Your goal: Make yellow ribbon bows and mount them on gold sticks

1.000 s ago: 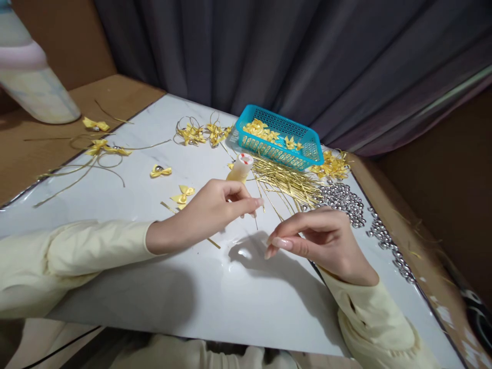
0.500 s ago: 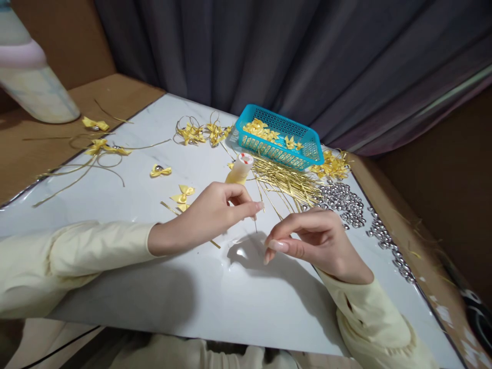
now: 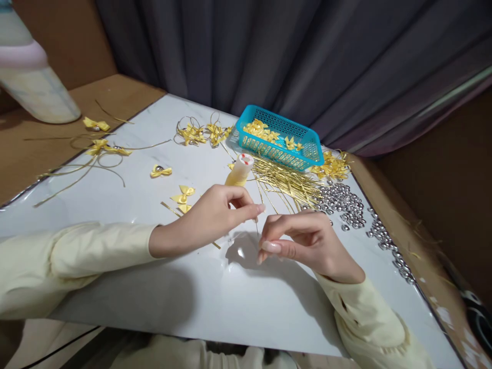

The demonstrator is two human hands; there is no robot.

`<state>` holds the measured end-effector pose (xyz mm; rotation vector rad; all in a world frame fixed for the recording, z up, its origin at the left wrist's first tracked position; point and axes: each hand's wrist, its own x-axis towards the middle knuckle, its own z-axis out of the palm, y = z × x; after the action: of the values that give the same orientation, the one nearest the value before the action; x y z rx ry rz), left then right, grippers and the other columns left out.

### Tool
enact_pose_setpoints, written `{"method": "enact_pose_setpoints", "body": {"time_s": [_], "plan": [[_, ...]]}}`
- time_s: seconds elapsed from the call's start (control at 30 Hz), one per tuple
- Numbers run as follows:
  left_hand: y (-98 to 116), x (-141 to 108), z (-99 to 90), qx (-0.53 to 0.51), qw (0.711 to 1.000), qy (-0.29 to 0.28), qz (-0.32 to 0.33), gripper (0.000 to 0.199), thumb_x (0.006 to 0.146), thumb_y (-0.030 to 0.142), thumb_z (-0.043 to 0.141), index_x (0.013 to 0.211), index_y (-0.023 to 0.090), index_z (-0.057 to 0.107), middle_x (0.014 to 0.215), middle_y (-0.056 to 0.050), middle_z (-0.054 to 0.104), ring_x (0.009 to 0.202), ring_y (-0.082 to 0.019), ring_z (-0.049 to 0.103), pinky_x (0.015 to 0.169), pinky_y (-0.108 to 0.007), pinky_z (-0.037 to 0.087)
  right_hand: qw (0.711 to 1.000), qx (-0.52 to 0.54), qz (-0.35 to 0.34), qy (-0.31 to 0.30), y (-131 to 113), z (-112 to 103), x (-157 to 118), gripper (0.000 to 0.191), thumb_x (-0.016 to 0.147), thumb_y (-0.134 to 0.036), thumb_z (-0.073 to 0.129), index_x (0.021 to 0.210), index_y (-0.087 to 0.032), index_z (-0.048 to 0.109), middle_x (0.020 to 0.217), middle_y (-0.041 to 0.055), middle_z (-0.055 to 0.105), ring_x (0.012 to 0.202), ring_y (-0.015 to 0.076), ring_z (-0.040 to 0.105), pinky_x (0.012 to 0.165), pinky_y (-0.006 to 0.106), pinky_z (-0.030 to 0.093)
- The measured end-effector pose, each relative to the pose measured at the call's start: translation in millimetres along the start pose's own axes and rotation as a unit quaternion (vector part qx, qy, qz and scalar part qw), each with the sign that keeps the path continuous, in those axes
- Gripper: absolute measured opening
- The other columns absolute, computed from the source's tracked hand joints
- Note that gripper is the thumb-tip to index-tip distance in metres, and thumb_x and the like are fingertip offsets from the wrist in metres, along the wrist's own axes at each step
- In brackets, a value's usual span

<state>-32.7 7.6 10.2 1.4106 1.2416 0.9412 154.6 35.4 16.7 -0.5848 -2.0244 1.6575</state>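
My left hand point(image 3: 219, 218) is closed in a pinch, thumb against fingers, on a thin strand point(image 3: 257, 227) that hangs down from the fingertips. Close beside its lower end, my right hand point(image 3: 298, 241) has thumb and fingers drawn together; whether they grip the strand is hidden. Both hands are above the white table sheet point(image 3: 238, 307). Behind my left hand stands a small bottle point(image 3: 240, 171) with yellowish contents. Yellow ribbon bows point(image 3: 183, 195) lie just past my left wrist, near a short piece of gold cord point(image 3: 169, 208).
A turquoise basket point(image 3: 280, 154) holds yellow bows at the back, with a pile of gold cords point(image 3: 288, 179) before it. Silver beads or bells point(image 3: 344, 202) spread along the right. Bows with cords point(image 3: 102, 147) lie at left, near a large bottle point(image 3: 34, 77).
My right hand has moved left, bringing its fingertips to the strand's lower end. My left hand has barely shifted and keeps its pinch.
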Motion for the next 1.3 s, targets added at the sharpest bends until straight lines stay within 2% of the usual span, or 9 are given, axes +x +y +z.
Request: {"method": "enact_pose_setpoints", "body": {"time_s": [0.2,0.4,0.63,0.77,1.07,1.3], "plan": [[-0.9,-0.5,-0.1,0.000,1.000,0.002,0.003,0.021,0.081,0.030,0.061,0.065,0.016,0.061,0.065,0.005,0.059,0.061,-0.009,0.050,0.057,-0.022,0.035,1.000,-0.001,0.014,-0.002,-1.0,0.4,0.9,0.008,0.081,-0.016,0.066,0.075,-0.012,0.068,0.066,0.0066,0.070,0.060,0.0135,0.062,0.056,0.026,0.047],[-1.9,-0.1,-1.0,0.003,1.000,0.007,0.006,0.020,0.080,0.029,0.062,0.064,0.016,0.061,0.064,0.005,0.059,0.060,-0.009,0.050,0.056,-0.023,0.035,1.000,-0.016,-0.012,0.001,1.5,-2.6,0.2,0.007,0.082,-0.015,0.065,0.075,-0.014,0.068,0.064,0.0045,0.066,0.062,0.0138,0.057,0.064,0.030,0.045],[-1.5,0.8,-0.3,-0.009,1.000,0.007,0.011,0.018,0.078,0.022,0.063,0.062,0.016,0.060,0.061,0.006,0.057,0.059,-0.008,0.049,0.056,-0.021,0.036,1.000,-0.018,-0.008,-0.004,2.3,-3.4,0.1,0.009,0.082,-0.017,0.065,0.074,-0.014,0.066,0.061,0.0017,0.060,0.059,0.0119,0.052,0.059,0.028,0.042],[-2.0,-0.4,0.2,-0.003,1.000,0.009,0.010,0.018,0.078,0.023,0.063,0.062,0.016,0.060,0.061,0.006,0.057,0.060,-0.008,0.049,0.056,-0.021,0.036,1.000,-0.026,0.000,-0.008,1.0,-1.1,1.5,0.013,0.083,-0.021,0.064,0.072,-0.013,0.064,0.061,0.0015,0.060,0.057,0.0112,0.052,0.058,0.026,0.042],[0.1,-1.0,1.3,0.000,1.000,0.017,0.015,0.018,0.079,0.022,0.063,0.063,0.016,0.060,0.061,0.005,0.058,0.060,-0.009,0.050,0.058,-0.021,0.037,0.999,-0.029,0.011,-0.038,1.8,-0.3,3.0,0.010,0.082,-0.016,0.064,0.072,-0.012,0.063,0.061,0.0002,0.060,0.056,0.0087,0.053,0.056,0.021,0.043],[-1.1,-0.9,2.9,0.004,1.000,0.009,0.020,0.019,0.080,0.025,0.061,0.064,0.016,0.060,0.063,0.004,0.058,0.064,-0.011,0.052,0.060,-0.022,0.038,0.998,-0.042,0.017,-0.041,3.6,0.7,4.1,0.014,0.082,-0.020,0.064,0.071,-0.013,0.062,0.060,0.0001,0.059,0.055,0.0087,0.052,0.055,0.021,0.042]]}}
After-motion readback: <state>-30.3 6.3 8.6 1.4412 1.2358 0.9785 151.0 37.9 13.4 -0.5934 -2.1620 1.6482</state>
